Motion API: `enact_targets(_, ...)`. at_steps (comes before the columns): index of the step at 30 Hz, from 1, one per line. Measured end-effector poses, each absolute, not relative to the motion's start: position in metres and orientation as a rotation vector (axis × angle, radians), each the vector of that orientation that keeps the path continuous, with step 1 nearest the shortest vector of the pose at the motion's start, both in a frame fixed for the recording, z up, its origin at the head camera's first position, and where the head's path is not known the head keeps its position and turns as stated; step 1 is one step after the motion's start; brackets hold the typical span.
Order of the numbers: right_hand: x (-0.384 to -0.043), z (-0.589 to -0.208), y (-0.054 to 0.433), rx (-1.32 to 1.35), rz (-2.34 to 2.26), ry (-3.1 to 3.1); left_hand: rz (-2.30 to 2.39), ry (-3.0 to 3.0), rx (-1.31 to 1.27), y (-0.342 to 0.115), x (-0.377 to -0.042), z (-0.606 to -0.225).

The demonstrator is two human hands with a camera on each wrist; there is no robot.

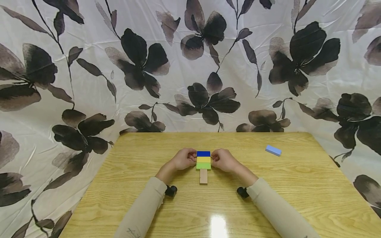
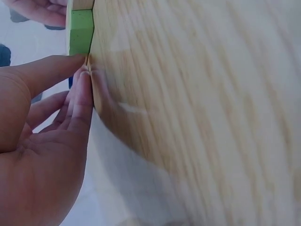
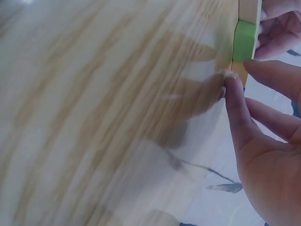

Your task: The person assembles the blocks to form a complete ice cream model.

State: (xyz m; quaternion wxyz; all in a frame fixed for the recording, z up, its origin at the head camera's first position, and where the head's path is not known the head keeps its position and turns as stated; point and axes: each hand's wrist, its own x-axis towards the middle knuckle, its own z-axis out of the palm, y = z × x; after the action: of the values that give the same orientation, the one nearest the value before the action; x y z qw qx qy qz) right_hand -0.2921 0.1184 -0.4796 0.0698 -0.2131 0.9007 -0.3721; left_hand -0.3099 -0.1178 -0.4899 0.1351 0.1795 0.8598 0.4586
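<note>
A short row of blocks lies on the wooden table in the head view. The dark blue block (image 1: 203,153) is farthest, followed by the yellow block (image 1: 203,159) and the green block (image 1: 203,165), side by side. A plain wooden block (image 1: 203,177) points lengthwise from the green one toward the person. At the row's left end, my left hand (image 1: 184,159) pinches the yellow block with thumb and forefinger. My right hand (image 1: 224,160) pinches its right end the same way. In the right wrist view, the thumb and forefinger partly hide the yellow block's end (image 3: 239,69).
A light blue block (image 1: 273,150) lies apart on the table's far right. The tabletop (image 1: 143,148) ends against a hanging cloth (image 1: 178,76) with dark flowers. Both sleeved forearms reach in from the near side, each with a black wrist camera (image 1: 171,191).
</note>
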Motion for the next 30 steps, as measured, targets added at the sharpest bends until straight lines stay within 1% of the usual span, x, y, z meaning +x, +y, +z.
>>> enact_targets(6,-0.291,-0.478,0.124,-0.62,-1.079,2.723,1.261,2.554,0.507,-0.123,-0.305,-0.486)
enact_targets(10,-0.29,-0.475,0.131,-0.657,-1.068,2.72,1.217,2.587,0.513,-0.127,-0.301,-0.483)
enact_targets(18,-0.286,-0.464,0.152,-0.779,-0.948,2.773,1.125,2.656,0.66,-0.136,-0.288,-0.478)
enact_targets(22,-0.281,-0.456,0.163,-0.789,-0.886,2.788,1.059,2.692,0.7,-0.138,-0.28,-0.476)
enact_targets(30,-0.273,-0.444,0.191,-0.842,-0.828,2.812,0.773,2.763,0.83,-0.133,-0.264,-0.477)
